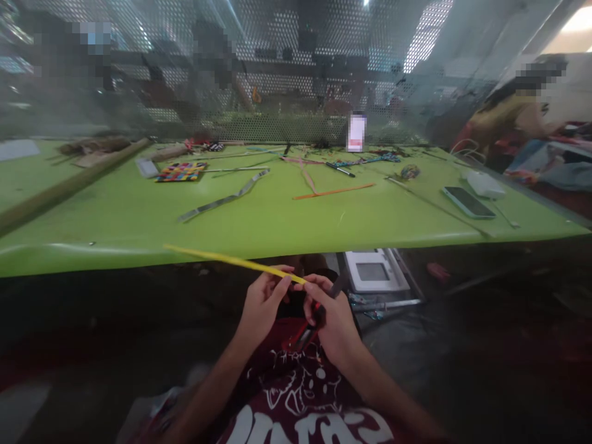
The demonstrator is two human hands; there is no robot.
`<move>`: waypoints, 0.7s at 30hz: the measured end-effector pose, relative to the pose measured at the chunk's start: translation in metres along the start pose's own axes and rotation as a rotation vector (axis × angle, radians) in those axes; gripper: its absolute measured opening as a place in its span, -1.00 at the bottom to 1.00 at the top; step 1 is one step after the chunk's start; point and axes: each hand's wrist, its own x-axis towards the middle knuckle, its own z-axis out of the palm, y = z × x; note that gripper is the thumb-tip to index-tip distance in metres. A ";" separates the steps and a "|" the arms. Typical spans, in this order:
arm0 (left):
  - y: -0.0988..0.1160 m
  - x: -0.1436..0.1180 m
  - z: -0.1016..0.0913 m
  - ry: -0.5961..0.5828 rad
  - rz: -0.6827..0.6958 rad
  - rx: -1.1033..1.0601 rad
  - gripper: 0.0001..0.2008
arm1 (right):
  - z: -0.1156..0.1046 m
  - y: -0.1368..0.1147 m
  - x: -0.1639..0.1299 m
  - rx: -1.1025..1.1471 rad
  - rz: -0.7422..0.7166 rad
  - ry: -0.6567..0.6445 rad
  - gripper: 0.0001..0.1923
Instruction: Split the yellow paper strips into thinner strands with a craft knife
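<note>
A long, thin yellow strip [226,259] slants up to the left, its far end near the green table's front edge. My left hand [263,302] is closed, pinching the strip close to its near end between thumb and fingers. My right hand [335,314] is closed too, its thumb and finger at the strip's near tip. Across that same palm lies a black-and-red hand tool [303,336], one dark end poking out above the fingers. It resembles a utility knife, but fingers cover much of it. Both hands are above my lap, in front of the table.
On the green table [259,228] lie a grey strip [222,202], an orange strip [337,190], a pen [341,169], a colourful woven piece [181,172], a phone [468,202] and a long wooden pole [69,185]. A perforated screen [277,123] stands behind. Another person [504,117] sits at right.
</note>
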 end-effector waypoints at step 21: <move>0.006 0.000 -0.012 -0.122 -0.183 -0.233 -0.80 | -0.020 -0.006 0.008 -0.666 -0.222 -0.244 -0.80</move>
